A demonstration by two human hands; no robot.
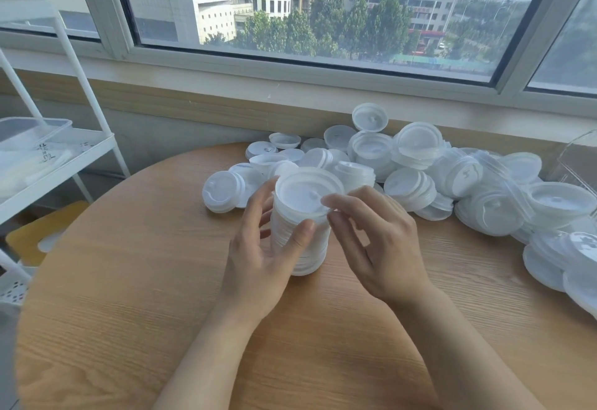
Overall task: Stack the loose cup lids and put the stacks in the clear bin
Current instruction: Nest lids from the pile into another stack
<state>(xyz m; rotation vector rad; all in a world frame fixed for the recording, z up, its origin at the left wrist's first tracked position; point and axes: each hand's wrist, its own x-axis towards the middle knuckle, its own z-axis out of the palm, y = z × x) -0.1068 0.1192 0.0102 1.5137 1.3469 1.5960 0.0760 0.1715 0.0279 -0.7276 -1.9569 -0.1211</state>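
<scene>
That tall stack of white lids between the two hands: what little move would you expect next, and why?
Probably pressing the top lid down so it seats on the stack. The right hand pinches that lid's near rim, and it looks slightly tilted. The left hand holds the stack's side, steadying it on the table. The clear bin at the right edge likely comes later, since a pile of loose lids remains.

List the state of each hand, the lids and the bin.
Left hand: grips the upright white plastic lid stack.
Right hand: pinches the stack's top rim.
Loose white lids: heaped on the round wooden table.
Clear plastic bin: mostly out of frame.
</scene>
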